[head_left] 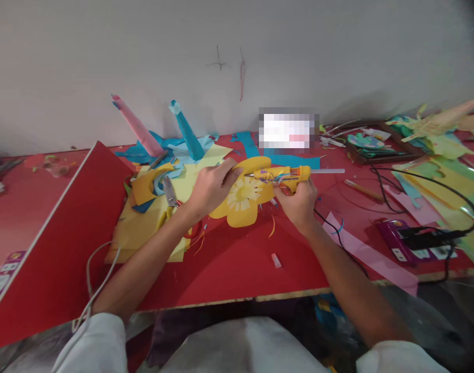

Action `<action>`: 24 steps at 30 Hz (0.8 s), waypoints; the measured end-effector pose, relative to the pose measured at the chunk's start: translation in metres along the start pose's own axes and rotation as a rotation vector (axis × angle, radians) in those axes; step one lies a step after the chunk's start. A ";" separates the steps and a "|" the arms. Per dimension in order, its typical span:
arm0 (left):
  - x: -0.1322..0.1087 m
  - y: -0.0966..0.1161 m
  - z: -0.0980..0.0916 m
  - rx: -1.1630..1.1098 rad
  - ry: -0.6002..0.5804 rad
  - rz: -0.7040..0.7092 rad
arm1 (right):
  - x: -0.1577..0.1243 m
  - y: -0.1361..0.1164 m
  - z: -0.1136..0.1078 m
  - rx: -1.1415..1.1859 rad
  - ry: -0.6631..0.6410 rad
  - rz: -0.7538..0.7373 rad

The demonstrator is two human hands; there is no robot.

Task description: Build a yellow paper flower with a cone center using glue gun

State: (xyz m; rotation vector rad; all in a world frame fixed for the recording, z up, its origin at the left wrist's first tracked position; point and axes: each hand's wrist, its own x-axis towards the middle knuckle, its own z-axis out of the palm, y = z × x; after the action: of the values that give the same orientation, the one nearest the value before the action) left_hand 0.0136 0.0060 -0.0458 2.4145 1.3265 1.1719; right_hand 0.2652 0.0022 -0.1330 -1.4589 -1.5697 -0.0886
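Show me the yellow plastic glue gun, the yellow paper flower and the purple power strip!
Yellow plastic glue gun (289, 174): head view, on its barrel.
Yellow paper flower (244, 195): head view, on its pale fringed centre.
Purple power strip (389, 234): head view, on its left end.

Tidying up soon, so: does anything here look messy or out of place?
Yes. Paper scraps litter the table around the flower, scissors lie among yellow sheets, and a black cable trails from the glue gun across the work area. Nothing looks spilled.
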 end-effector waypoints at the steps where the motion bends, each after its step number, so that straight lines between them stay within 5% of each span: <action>1: 0.000 0.000 0.000 0.008 0.001 0.004 | 0.000 0.000 0.000 -0.003 0.003 -0.006; 24: 0.001 -0.001 -0.002 0.035 0.043 0.060 | 0.004 0.002 -0.002 -0.050 -0.015 0.061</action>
State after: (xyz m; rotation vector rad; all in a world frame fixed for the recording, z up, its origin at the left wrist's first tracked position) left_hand 0.0124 0.0065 -0.0445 2.4833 1.3069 1.2325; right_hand 0.2684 0.0046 -0.1302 -1.5483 -1.5438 -0.0822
